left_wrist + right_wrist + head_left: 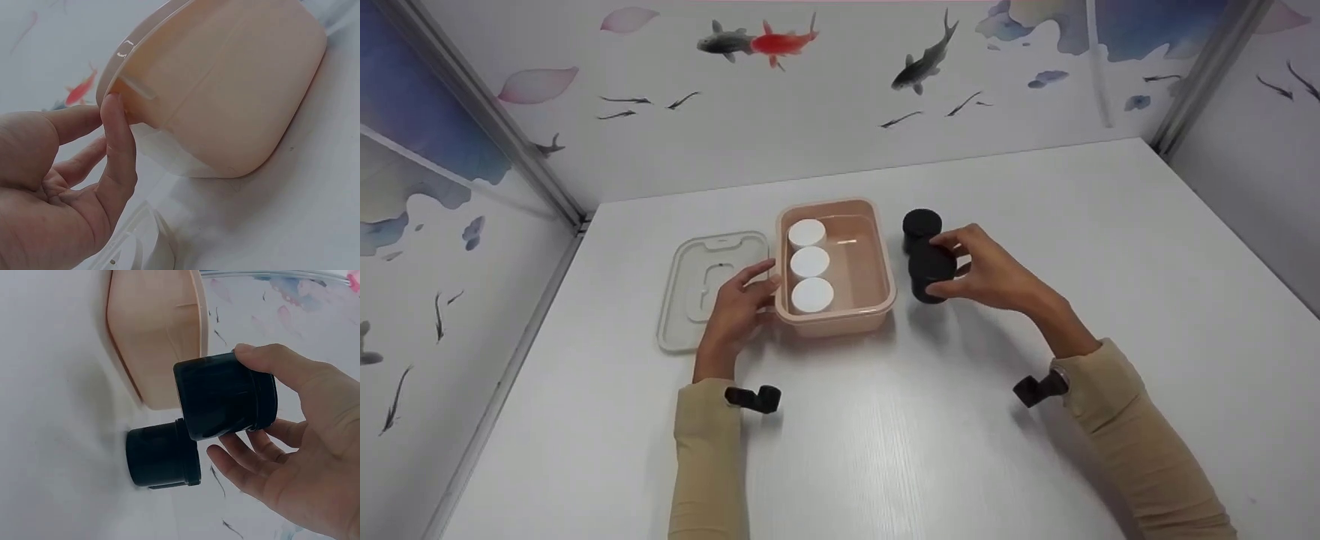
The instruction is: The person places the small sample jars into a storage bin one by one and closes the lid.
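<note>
My right hand (997, 274) grips a black lidded jar (931, 270) by its upper part, thumb on one side and fingers on the other. In the right wrist view that jar (216, 396) is raised off the table. A second black jar (163, 455) stands on the table just behind it. To their left is a pink rectangular plastic box (877, 307) with no lid on. Three round white-topped containers (810, 262) line its left side. My left hand (739, 304) pinches the box's left rim with thumb and finger.
A pale, flat box lid (679, 300) lies on the white table left of the box, partly behind my left hand. Panels (840, 135) painted with fish and petals enclose the back and sides of the table. Each wrist wears a small black camera.
</note>
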Demonstrator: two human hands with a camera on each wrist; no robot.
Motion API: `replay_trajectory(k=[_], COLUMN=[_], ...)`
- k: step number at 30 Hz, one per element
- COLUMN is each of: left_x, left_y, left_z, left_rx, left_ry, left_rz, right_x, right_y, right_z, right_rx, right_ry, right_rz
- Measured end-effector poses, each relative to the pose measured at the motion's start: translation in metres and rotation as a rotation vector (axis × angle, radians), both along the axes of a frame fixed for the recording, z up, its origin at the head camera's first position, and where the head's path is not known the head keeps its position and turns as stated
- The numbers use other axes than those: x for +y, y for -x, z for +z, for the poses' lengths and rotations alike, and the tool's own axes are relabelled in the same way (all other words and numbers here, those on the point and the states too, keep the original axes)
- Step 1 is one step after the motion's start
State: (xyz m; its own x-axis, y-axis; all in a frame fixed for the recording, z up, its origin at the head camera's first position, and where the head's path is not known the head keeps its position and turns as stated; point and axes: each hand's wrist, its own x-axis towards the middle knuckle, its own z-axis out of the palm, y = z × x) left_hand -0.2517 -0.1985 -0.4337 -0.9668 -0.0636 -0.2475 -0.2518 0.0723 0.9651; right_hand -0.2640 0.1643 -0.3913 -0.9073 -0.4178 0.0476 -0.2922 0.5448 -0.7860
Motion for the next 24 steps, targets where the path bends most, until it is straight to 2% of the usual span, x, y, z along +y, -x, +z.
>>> replay_trajectory(k=[6, 13, 19, 24], left_x=[0.0, -0.001, -0.002, -0.001], left_y=[0.0, 0.001, 0.0, -0.001], left_z=[0.001, 0.001, 0.001, -0.001], left_rx=[-0.009, -0.006, -0.007, -0.015], left_ry=[0.018, 0.018, -0.003, -0.039], left_rz=[-0.002, 0.001, -0.002, -0.004], right_x=[-0.011, -0.028, -0.048, -0.065], right_y=[-0.007, -0.012, -0.004, 0.006], right_z=[0.012, 0.033, 0.047, 0.056], right_rx=[0.006, 0.012, 0.055, 0.049], right_ry=[0.007, 0.037, 0.066, 0.096], right_rz=[-0.053, -0.117, -0.142, -0.164])
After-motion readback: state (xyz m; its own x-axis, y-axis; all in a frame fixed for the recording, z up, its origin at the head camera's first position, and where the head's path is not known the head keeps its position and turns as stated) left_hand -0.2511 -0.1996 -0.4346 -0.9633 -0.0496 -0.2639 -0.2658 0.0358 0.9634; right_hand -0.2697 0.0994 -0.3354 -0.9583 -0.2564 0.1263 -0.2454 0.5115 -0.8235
